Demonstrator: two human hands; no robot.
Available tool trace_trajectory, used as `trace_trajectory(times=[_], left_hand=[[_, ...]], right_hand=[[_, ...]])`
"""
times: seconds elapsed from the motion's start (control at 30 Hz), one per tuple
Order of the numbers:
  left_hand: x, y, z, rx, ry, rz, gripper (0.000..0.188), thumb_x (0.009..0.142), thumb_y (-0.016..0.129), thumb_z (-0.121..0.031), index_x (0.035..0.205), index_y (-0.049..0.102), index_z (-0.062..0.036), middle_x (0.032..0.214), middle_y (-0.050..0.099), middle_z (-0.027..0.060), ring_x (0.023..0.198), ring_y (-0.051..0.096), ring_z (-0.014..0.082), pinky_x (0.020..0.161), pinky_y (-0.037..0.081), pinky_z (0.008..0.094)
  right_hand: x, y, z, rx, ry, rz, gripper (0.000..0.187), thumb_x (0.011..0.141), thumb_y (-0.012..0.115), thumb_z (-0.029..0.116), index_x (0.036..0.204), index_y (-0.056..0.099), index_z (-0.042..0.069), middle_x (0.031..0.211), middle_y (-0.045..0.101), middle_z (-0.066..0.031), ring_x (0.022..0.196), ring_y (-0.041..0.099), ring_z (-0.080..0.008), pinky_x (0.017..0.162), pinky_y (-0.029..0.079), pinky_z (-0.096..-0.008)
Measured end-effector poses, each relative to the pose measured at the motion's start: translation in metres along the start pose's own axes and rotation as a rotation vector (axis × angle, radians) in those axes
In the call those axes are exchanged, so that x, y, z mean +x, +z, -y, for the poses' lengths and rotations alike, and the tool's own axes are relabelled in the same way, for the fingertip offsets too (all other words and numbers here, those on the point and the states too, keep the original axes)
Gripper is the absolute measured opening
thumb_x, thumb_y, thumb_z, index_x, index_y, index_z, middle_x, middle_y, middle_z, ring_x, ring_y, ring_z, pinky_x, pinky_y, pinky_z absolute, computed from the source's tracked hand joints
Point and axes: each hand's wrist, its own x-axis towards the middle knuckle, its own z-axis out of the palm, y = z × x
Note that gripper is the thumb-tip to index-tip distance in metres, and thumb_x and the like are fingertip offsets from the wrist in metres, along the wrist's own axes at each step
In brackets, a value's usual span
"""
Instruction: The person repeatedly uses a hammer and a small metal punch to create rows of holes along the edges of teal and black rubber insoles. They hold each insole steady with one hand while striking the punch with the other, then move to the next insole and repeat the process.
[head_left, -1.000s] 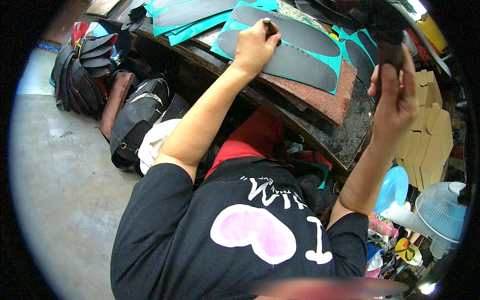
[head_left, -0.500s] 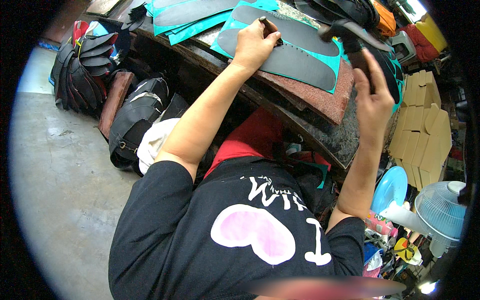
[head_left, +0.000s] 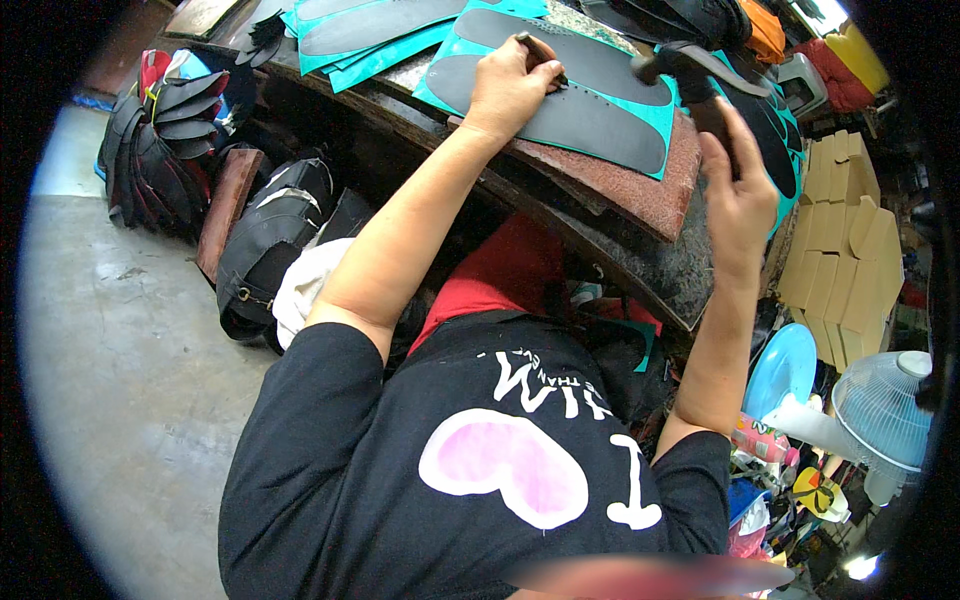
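My left hand (head_left: 505, 95) is closed round a short dark metal punch (head_left: 531, 47), its top end sticking up above the fingers. The punch's lower end stands on a black insole-shaped piece (head_left: 600, 132) backed with teal sheet, where a line of small marks runs beside it. A second such shape (head_left: 575, 52) lies just behind on the same sheet. To the right, my right hand (head_left: 742, 195) grips a hammer (head_left: 712, 115) by its dark handle. The hammer's curved head is raised, apart from the punch. Under the sheet lies a reddish-brown board (head_left: 665, 205).
More teal-backed pieces (head_left: 375, 30) lie at the far left of the dark workbench (head_left: 690, 280). A bundle of black cut pieces (head_left: 135, 165) stands left of the bench. On the right are folded cardboard boxes (head_left: 835, 270) and a fan (head_left: 880, 410).
My right hand and the hammer have shifted slightly left in the picture. The whole view has moved a little; my left hand still holds the punch on the same black piece.
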Motion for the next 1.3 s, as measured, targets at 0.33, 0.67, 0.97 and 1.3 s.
trace_trajectory(times=[0.33, 0.67, 0.97, 1.3], left_hand=[[-0.011, 0.015, -0.024, 0.658, 0.446, 0.113, 0.016, 0.088, 0.068, -0.015, 0.096, 0.058, -0.0048, 0.081, 0.068, 0.02, 0.076, 0.068, 0.0369, 0.066, 0.055, 0.0419], [0.0, 0.01, -0.013, 0.337, 0.202, 0.155, 0.015, 0.089, 0.07, -0.014, 0.097, 0.063, -0.0021, 0.087, 0.073, 0.0131, 0.077, 0.072, 0.0202, 0.07, 0.056, 0.0314], [-0.006, 0.021, -0.01, 0.232, 0.194, 0.006, 0.012, 0.086, 0.068, -0.01, 0.095, 0.064, -0.0033, 0.08, 0.07, 0.0168, 0.075, 0.071, 0.029, 0.069, 0.057, 0.0359], [-0.007, 0.028, -0.017, 0.549, 0.577, 0.178, 0.018, 0.086, 0.068, -0.013, 0.097, 0.056, -0.0066, 0.075, 0.067, 0.0163, 0.076, 0.068, 0.0361, 0.067, 0.054, 0.0453]], right_hand=[[-0.008, 0.017, 0.005, -0.048, -0.005, 0.06, 0.04, 0.093, 0.067, 0.028, 0.131, 0.062, 0.017, 0.114, 0.07, -0.0137, 0.1, 0.07, -0.0308, 0.08, 0.054, -0.0366], [-0.005, -0.032, 0.016, 0.281, 0.144, -0.144, 0.038, 0.095, 0.066, 0.015, 0.132, 0.062, 0.008, 0.116, 0.071, -0.0083, 0.095, 0.067, -0.0126, 0.08, 0.054, -0.0297], [-0.021, 0.001, -0.019, -0.131, 0.151, 0.05, 0.039, 0.095, 0.065, 0.034, 0.131, 0.063, 0.021, 0.117, 0.069, -0.0137, 0.103, 0.068, -0.0328, 0.083, 0.053, -0.0362], [-0.014, -0.003, 0.0, 0.099, -0.059, -0.079, 0.04, 0.093, 0.068, 0.02, 0.132, 0.061, 0.013, 0.112, 0.071, -0.0138, 0.098, 0.071, -0.0254, 0.079, 0.053, -0.0333]])
